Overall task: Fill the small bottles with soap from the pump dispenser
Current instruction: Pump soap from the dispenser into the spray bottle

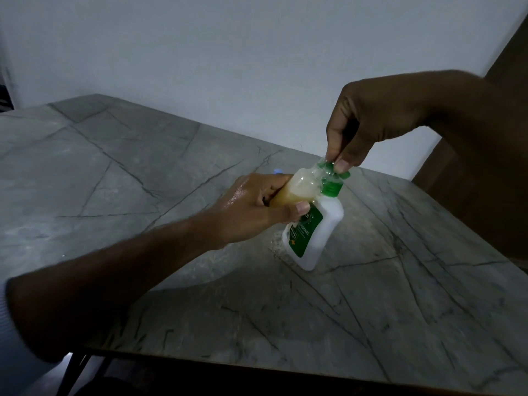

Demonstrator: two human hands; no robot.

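Observation:
A white pump dispenser [320, 232] with a green label and green pump head [333, 178] stands on the grey marble table [143, 167]. My left hand [251, 207] grips a small clear bottle [297, 188] holding amber soap, tilted on its side with its mouth against the pump nozzle. My right hand [368, 118] comes down from above, its thumb and fingertips closed on the green pump head. The small bottle's base is hidden in my left palm. Something small and blue [277, 171] peeks out behind my left hand; I cannot tell what it is.
A wet, speckled patch [278, 244] lies on the table by the dispenser's base. The white wall [228, 52] runs behind the table. A dark wooden panel [485, 110] stands at the right. The table's front edge [257, 358] is near me.

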